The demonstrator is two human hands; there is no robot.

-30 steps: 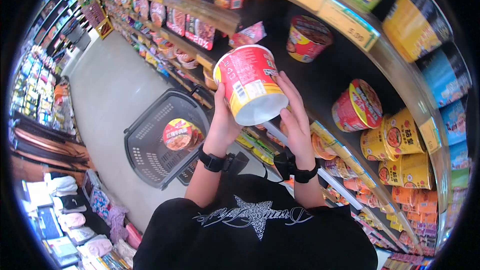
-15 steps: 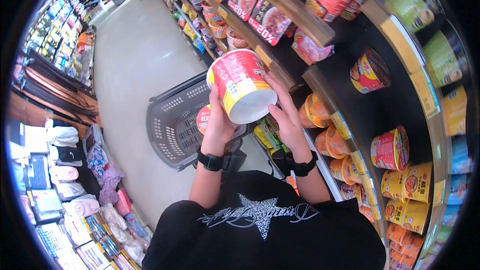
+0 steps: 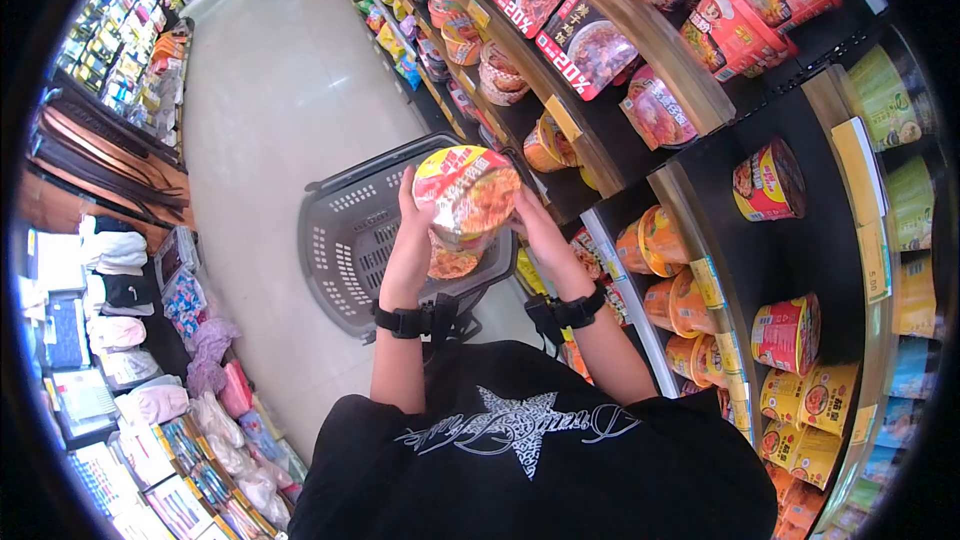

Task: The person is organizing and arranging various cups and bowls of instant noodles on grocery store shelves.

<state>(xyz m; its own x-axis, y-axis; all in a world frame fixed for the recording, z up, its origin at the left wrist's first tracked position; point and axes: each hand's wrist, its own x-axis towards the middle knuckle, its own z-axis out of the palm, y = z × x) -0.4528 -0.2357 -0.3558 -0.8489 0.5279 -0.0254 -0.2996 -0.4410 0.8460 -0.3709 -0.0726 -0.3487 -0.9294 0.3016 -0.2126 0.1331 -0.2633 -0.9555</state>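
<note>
Between both hands is an instant noodle cup (image 3: pixel 466 188), its red and yellow lid with a noodle picture turned up toward me. My left hand (image 3: pixel 412 240) grips its left side, thumb near the lid's edge. My right hand (image 3: pixel 541 232) is closed on its right side. Below the cup stands a grey shopping basket (image 3: pixel 316 245) with slotted walls. Another noodle cup (image 3: pixel 453 263) shows inside the basket, partly hidden by the held one.
Shelves on my right carry red noodle cups (image 3: pixel 735 28), orange cups (image 3: pixel 655 240) and yellow packs (image 3: pixel 815 398). A shelf edge (image 3: pixel 690 90) juts toward my right side. Left of the aisle floor (image 3: pixel 270 100) are hanging belts (image 3: pixel 110 170) and folded caps (image 3: pixel 120 335).
The noodle cup has been turned over: its white base faced me before, and now its lid does. My view has shifted slightly, bringing more of the right shelves in.
</note>
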